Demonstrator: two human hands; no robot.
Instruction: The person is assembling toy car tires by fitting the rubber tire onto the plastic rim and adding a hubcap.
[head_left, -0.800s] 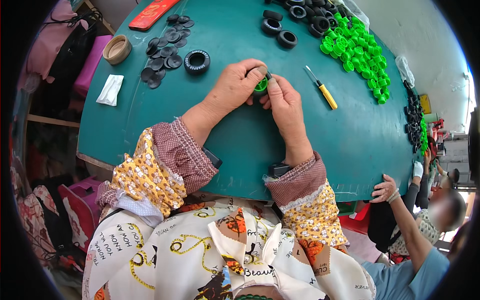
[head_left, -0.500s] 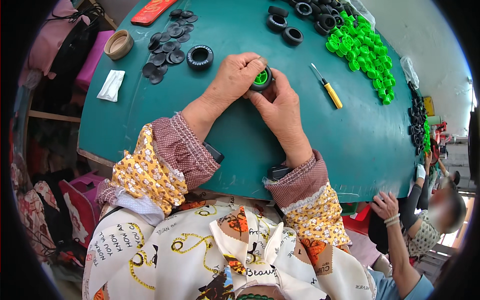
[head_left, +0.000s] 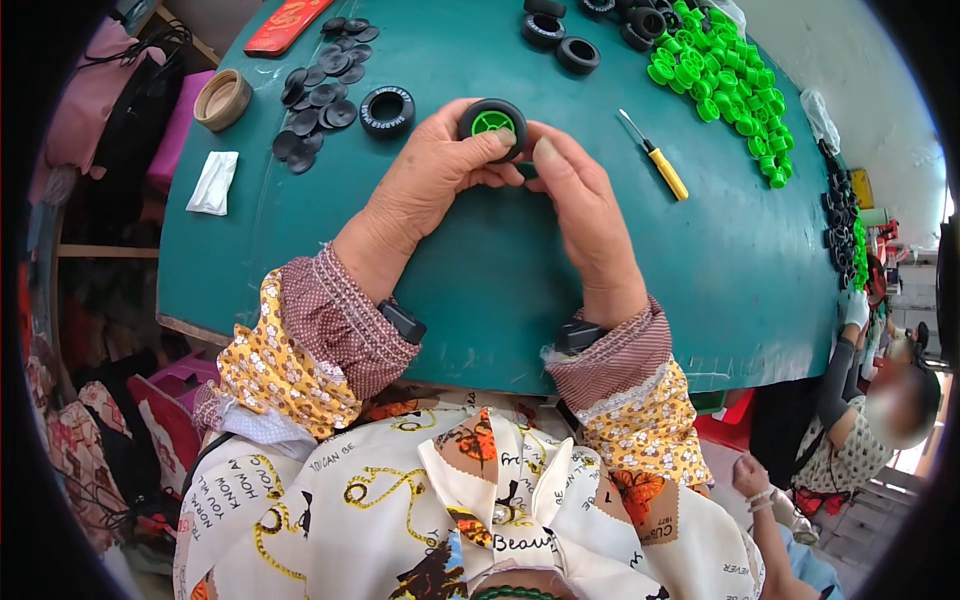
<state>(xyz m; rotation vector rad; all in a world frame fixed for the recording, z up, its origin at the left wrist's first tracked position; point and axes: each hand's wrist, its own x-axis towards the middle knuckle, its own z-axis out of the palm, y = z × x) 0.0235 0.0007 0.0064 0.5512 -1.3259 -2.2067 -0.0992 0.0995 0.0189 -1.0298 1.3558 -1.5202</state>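
My left hand [head_left: 425, 165] grips a small toy wheel, a black rubber tyre [head_left: 467, 122] around a green spoked rim [head_left: 490, 121]. Its thumb lies across the rim's face, which is tilted up. Close beside the wheel's right side is my right hand [head_left: 590, 215], thumb raised and fingers loosely bent. Some of its fingertips are near the left fingers behind the wheel, and whether they touch it is hard to see. A loose black tyre [head_left: 387, 112] with pale lettering lies left of my left hand, by several flat black discs [head_left: 340, 113].
Right of my hands lies a yellow-handled screwdriver [head_left: 667, 173]. Green rims [head_left: 735, 95] are heaped at the far right, with black tyres [head_left: 578, 55] near them. On the left are a round tan container [head_left: 222, 100], a white packet [head_left: 213, 183] and a red case [head_left: 287, 25]. Another person [head_left: 850, 440] sits at right.
The wheel has moved slightly left and up, its green face now turned toward me. My left hand carries it, while my right hand has drawn back to the right and loosened.
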